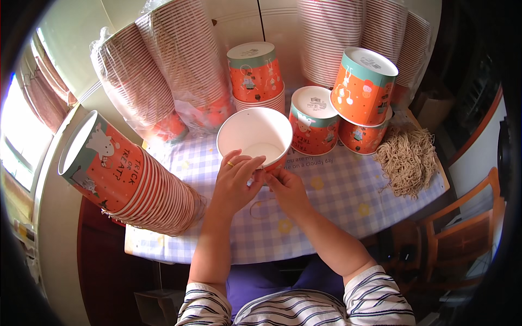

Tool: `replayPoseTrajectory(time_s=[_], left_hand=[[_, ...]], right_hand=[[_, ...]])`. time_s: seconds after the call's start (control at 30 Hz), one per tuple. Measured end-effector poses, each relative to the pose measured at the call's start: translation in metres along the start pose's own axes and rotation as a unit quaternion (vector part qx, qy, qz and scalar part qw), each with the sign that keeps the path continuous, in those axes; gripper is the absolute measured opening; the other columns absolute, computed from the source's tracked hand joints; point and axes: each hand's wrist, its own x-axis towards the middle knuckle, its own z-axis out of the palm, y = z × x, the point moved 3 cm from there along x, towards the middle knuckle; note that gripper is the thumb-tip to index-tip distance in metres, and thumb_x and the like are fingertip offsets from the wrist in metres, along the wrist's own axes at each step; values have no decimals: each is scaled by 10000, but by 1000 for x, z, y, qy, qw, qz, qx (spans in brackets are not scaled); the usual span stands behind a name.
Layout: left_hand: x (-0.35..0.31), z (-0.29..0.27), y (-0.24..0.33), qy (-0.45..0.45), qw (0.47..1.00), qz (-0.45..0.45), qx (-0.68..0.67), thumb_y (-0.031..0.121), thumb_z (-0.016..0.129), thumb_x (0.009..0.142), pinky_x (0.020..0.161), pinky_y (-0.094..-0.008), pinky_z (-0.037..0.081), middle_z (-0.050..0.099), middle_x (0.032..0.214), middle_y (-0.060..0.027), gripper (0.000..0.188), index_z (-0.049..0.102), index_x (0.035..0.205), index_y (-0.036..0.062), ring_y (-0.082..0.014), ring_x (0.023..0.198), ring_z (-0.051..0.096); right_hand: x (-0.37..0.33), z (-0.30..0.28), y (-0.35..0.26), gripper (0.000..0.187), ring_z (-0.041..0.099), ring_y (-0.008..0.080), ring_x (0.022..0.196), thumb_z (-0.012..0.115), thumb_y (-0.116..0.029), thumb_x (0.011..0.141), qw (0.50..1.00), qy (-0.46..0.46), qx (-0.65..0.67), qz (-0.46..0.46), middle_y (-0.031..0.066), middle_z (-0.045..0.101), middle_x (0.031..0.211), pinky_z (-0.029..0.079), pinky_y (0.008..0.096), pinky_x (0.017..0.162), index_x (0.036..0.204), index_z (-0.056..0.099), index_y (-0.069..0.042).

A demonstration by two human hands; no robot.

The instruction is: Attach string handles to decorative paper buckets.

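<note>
An upright paper bucket (pixel 255 126), white inside and orange outside, stands on the table in front of me with its mouth tipped my way. My left hand (pixel 235 182), a ring on one finger, is closed at its near rim, fingers over the edge. Close beside it, my right hand (pixel 286 190) pinches at the bucket's near outer wall. A thin beige cord (pixel 254 208) curves below the hands; its upper end is hidden by my fingers. The exact grip at the fingertips is partly covered.
A tall nested bucket stack (pixel 157 190) leans at the left. Upside-down buckets (pixel 253 73) stand behind, others (pixel 314 122) at the right, next to a heap of beige cords (pixel 408 160). Plastic-wrapped stacks (pixel 182 54) line the back. A wooden chair (pixel 462 223) is at the right.
</note>
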Motion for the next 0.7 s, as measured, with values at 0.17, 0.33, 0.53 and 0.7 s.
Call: replayPoseTrajectory(time_s=[0.17, 0.33, 0.53, 0.7], left_hand=[[3, -1, 5, -14, 1000, 10, 14, 36, 684, 691, 914, -419, 421, 636, 825, -19, 340, 620, 1020, 97, -180, 840, 609], [0, 0, 0, -3, 1000, 6, 9, 39, 685, 694, 905, -412, 428, 640, 828, -18, 326, 629, 1010, 95, -175, 835, 611], [-1, 1, -2, 14, 1000, 9, 6, 38, 688, 694, 883, -406, 455, 651, 805, -34, 305, 643, 991, 87, -174, 800, 632], [-1, 1, -4, 15, 1000, 12, 0, 33, 687, 695, 883, -406, 464, 655, 779, -37, 311, 642, 998, 85, -175, 770, 640]], right_hand=[[-1, 0, 0, 159, 457, 37, 661, 547, -168, 918, 1000, -2, 16, -1, -28, 556, 747, 370, 204, 574, 908, 605, -20], [-1, 0, -1, 167, 455, 36, 667, 550, -174, 917, 1000, -1, 15, 15, -23, 563, 756, 368, 200, 577, 904, 608, -18], [-1, 0, -2, 178, 460, 40, 652, 554, -176, 912, 1000, -3, 3, 11, -18, 574, 749, 372, 209, 570, 911, 617, -9], [0, -1, -2, 188, 463, 39, 651, 565, -185, 906, 1000, -3, -4, 12, -16, 582, 746, 377, 212, 573, 907, 625, -7]])
